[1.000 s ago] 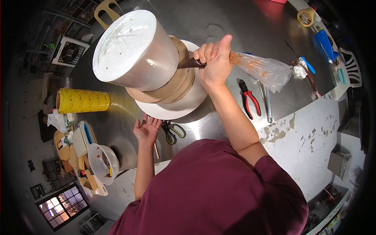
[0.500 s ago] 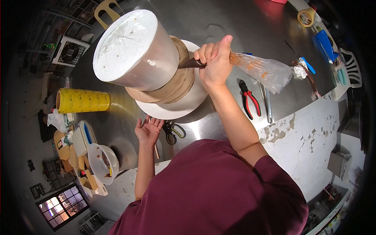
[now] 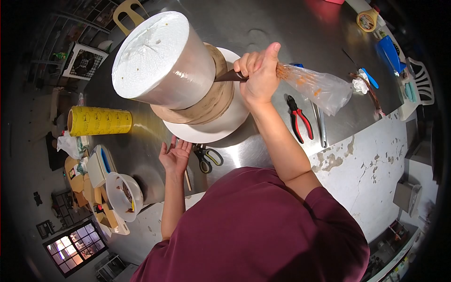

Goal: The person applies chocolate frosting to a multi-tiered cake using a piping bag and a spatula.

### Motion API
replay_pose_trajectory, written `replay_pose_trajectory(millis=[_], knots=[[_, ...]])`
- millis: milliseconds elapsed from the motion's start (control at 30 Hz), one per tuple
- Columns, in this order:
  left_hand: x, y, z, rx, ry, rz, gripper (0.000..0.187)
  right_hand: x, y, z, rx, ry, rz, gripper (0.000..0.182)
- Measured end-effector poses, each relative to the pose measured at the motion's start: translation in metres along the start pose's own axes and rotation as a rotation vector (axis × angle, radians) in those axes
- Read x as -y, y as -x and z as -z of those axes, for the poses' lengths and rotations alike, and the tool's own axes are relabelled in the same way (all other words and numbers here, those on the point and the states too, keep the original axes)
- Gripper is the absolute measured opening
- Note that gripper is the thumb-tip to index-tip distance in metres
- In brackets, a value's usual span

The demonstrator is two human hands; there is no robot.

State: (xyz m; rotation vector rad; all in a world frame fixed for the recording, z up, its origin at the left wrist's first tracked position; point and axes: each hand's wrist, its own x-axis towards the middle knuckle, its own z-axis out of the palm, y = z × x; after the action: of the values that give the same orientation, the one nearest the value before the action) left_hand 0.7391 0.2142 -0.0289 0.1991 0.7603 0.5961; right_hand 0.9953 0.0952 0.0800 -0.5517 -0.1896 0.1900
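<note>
Two hands: both busy
Right hand [image 3: 257, 75]: fist squeezed round piping bag [image 3: 314, 85], dark tip against the tan lower cake tier [image 3: 213, 101]
Left hand [image 3: 175, 156]: fingers spread open, palm up, just beside turntable plate [image 3: 211, 131]
Upper tier [image 3: 162, 61]: white, foil-wrapped
Nearby: scissors [image 3: 206, 157], red pliers [image 3: 298, 117], yellow roll [image 3: 98, 121]

clear piping bag [image 3: 314, 86] with brown smears, gripped mid-air, dark tip on tan lower tier of two-tier cake [image 3: 206, 101], white-topped upper tier
</note>
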Motion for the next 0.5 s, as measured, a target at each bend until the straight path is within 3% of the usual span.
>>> replay_pose_trajectory(millis=[333,500], knots=[[0.0021,0.0010,-0.0024,-0.026,0.026,-0.010,0.054,0.0026,0.0013,0.0018,-0.026,-0.017,0.052,0.054],[0.0017,0.0039,-0.0067,-0.034,0.011,-0.026,0.050,0.0076,-0.0025,0.0077,-0.142,-0.187,0.035,0.051]])
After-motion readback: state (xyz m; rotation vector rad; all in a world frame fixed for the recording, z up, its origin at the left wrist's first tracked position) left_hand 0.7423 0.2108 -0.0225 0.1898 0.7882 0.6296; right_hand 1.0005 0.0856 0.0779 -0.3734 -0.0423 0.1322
